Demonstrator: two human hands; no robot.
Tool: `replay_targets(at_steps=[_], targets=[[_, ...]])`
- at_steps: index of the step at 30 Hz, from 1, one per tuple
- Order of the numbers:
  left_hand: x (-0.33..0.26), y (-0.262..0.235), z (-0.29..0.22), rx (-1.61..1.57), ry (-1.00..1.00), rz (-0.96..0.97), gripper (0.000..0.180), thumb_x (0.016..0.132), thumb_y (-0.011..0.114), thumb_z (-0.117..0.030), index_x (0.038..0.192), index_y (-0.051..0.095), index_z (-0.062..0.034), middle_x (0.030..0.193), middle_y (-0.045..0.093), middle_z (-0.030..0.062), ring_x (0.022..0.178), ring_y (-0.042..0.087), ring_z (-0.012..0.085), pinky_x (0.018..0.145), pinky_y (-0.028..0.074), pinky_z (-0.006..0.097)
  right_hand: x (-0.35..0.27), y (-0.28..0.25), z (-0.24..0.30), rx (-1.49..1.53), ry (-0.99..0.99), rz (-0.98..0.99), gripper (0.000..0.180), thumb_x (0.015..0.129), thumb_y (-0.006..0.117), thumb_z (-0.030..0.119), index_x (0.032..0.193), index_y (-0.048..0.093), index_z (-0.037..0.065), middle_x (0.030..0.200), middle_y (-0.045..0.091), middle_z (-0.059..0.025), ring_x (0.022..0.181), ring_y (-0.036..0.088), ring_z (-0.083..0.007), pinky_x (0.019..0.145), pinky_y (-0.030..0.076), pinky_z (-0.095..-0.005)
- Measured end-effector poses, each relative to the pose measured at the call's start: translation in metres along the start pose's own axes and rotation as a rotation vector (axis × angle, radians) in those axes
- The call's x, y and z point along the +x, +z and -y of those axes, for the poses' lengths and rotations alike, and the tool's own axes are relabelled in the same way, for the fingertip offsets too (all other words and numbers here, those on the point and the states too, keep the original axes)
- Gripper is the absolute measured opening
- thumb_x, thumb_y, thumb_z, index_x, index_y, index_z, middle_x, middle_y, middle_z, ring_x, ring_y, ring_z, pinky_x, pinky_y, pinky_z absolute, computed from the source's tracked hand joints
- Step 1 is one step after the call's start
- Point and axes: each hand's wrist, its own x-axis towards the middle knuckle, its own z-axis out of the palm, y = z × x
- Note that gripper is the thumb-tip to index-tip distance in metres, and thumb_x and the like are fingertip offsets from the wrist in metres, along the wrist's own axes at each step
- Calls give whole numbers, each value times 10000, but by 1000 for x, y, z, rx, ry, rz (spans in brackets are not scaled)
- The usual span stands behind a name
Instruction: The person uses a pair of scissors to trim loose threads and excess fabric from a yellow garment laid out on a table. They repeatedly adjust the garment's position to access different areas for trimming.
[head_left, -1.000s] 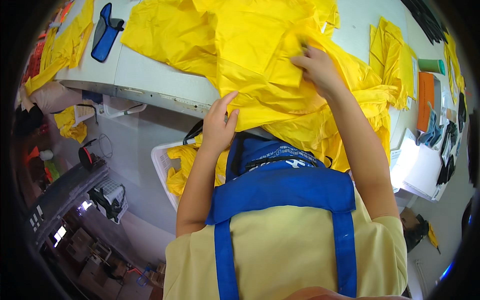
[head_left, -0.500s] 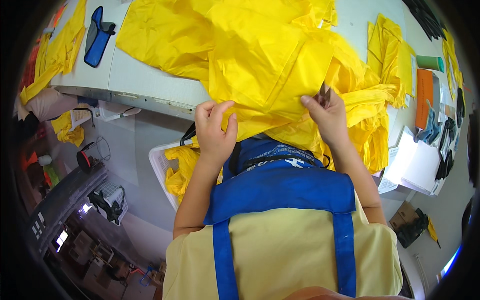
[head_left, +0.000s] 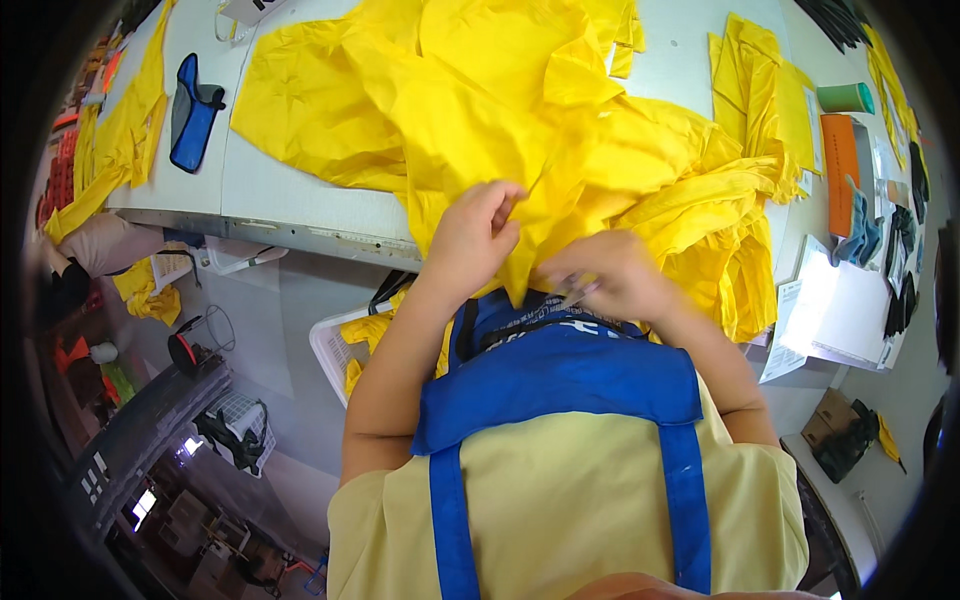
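Left forearm [head_left: 395, 345] bare, slanting up and inward from bent elbow; wrist roughly in line. Left hand [head_left: 470, 240] higher of two, back toward camera, fingers curled, fingertips pointing right, thumb nearer body than index finger. Right forearm [head_left: 705, 345] bare, slanting up and leftward, elbow bent. Right hand [head_left: 615, 270] lower, near left hand, not touching it; fingers apparently curled inward, though blur hides exact grip.

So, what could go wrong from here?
The small tool in the right hand, blurred but apparently metal, might nick the yellow fabric or the left hand, both close by. Fabric hanging over the near edge of the table could also slip down.
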Motion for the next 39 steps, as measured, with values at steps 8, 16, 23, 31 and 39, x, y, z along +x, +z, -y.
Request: replay_targets(at_steps=[8,16,23,31,39], targets=[[-32,-11,14,145,-11,242,246,760,618,-39,1006,631,-32,828,573,100,713,561,180,620,457,287,28,-56,-36,-172,344,297,248,720,655,40,967,633,22,869,648,-114,715,627,-216,652,495,-297],[30,3,7,412,99,21,272,812,620,-50,1082,582,-49,819,600,84,731,560,150,620,452,266,14,-16,12,175,242,621,226,744,553,60,948,646,89,854,638,-114,795,616,-304,731,495,-367],[-51,-19,44,-384,64,-445,260,808,554,68,1053,526,-16,990,583,82,822,574,133,690,464,252,58,-28,-41,-377,195,172,355,766,654,186,1100,597,81,1099,614,-59,923,620,-272,775,508,-376],[-104,-3,68,-103,-568,-215,436,805,491,94,1212,385,-18,1097,554,100,922,584,134,670,493,245,97,45,-62,-271,424,408,554,715,678,551,947,637,49,899,664,-136,867,632,-298,747,507,-395],[-86,-10,46,-566,-382,-315,547,794,544,69,1305,379,-39,1137,531,118,892,586,143,674,478,246,55,41,-44,-367,306,549,335,741,678,340,906,645,50,831,658,-143,787,623,-338,671,500,-382]])
